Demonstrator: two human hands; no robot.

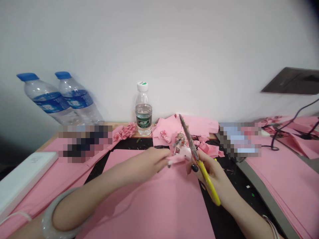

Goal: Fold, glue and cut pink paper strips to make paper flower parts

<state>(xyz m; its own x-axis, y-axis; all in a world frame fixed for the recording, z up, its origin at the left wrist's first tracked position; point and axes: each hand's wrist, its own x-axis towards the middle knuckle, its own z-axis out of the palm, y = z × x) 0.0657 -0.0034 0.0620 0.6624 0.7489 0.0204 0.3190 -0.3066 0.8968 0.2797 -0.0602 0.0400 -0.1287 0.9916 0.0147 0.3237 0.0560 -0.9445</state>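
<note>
**"What's closest to the camera?"**

"A pale stone bangle point(53, 215) on the left forearm point(104, 179). Beyond it, a large pink paper sheet point(149, 209) covers part of a black mat point(132, 143) on the wooden bench point(119, 125)."

**"And the hands?"**

"The right hand point(211, 174) grips yellow-handled scissors point(208, 182), blades apparently shut and pointing up. The left hand point(154, 162) is just beside them, its fingers point(164, 157) closed on a pink paper scrap point(177, 160) above the sheet."

**"How will that scrap handle?"**

"It should be very light, soft and quick to crease, so it's best pinched near an edge, clear of the blades."

**"Anything smaller?"**

"A tiny whitish bit point(177, 149) sits just past it, too small to identify."
</note>
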